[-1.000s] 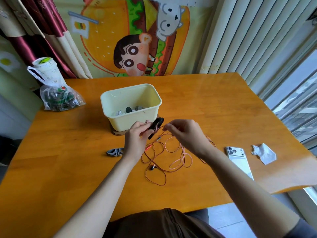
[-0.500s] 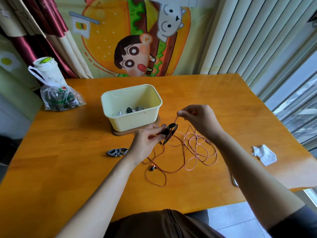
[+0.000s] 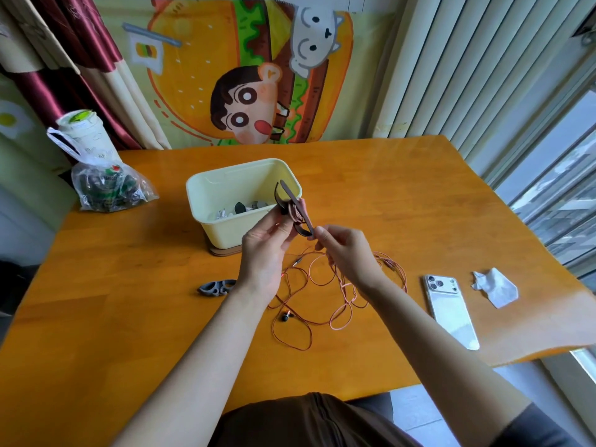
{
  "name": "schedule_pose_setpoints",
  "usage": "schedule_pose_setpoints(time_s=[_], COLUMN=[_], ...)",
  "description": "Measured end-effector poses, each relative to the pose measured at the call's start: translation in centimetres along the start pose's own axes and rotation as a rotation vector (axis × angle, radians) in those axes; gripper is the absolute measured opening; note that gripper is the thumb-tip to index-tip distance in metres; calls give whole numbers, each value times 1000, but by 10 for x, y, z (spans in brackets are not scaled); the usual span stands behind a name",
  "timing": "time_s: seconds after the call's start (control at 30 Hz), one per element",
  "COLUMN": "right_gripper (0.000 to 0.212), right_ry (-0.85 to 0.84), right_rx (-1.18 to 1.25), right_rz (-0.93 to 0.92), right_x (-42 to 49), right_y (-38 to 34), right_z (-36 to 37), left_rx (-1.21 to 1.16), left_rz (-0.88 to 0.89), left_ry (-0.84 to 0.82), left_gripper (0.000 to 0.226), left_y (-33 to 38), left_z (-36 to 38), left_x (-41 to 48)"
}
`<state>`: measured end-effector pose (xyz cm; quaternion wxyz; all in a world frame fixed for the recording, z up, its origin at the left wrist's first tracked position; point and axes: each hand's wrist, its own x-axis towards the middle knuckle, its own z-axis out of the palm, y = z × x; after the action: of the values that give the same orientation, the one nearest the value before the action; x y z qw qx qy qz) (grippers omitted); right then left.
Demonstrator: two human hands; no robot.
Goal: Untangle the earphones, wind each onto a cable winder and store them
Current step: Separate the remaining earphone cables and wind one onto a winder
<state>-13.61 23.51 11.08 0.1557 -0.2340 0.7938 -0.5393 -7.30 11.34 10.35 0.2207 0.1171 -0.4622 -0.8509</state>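
My left hand [image 3: 264,250] grips a dark cable winder [image 3: 292,206], held up in front of the cream box, with a few turns of pink earphone cable round its middle. My right hand [image 3: 346,253] pinches the pink cable right beside the winder's lower end. The rest of the earphone cable [image 3: 335,291] lies in loose orange-pink loops on the table under my hands, with a dark earbud [image 3: 286,316] at the near side. A second grey cable winder [image 3: 215,288] lies on the table to the left.
A cream storage box [image 3: 225,227] on a wooden coaster holds small items. A plastic bag [image 3: 106,188] and a cup stand far left. A white phone [image 3: 450,309] and a crumpled tissue [image 3: 495,287] lie on the right of the wooden table [image 3: 403,201].
My left hand lifted the winder higher, in front of the box. My right hand came back from the right to the winder, putting another turn of cable on it.
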Motion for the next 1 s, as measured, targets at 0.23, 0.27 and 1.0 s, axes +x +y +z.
schedule_pose_setpoints(time_s=[0.23,0.27,1.0], right_gripper=[24,23,21], right_ry=[-48,-46,-162], right_rx=[-24,-57,-451], right_rz=[9,2,-127], right_x=[-6,-7,-26], right_y=[3,3,-2], right_z=[16,17,-4], left_rx=[-75,-48,1115], left_rz=[-13,-8,396], left_ry=[147,174,90], left_gripper=[22,22,32], left_y=[-3,-4,-19], left_z=[-1,-1,-33], left_x=[2,3,6])
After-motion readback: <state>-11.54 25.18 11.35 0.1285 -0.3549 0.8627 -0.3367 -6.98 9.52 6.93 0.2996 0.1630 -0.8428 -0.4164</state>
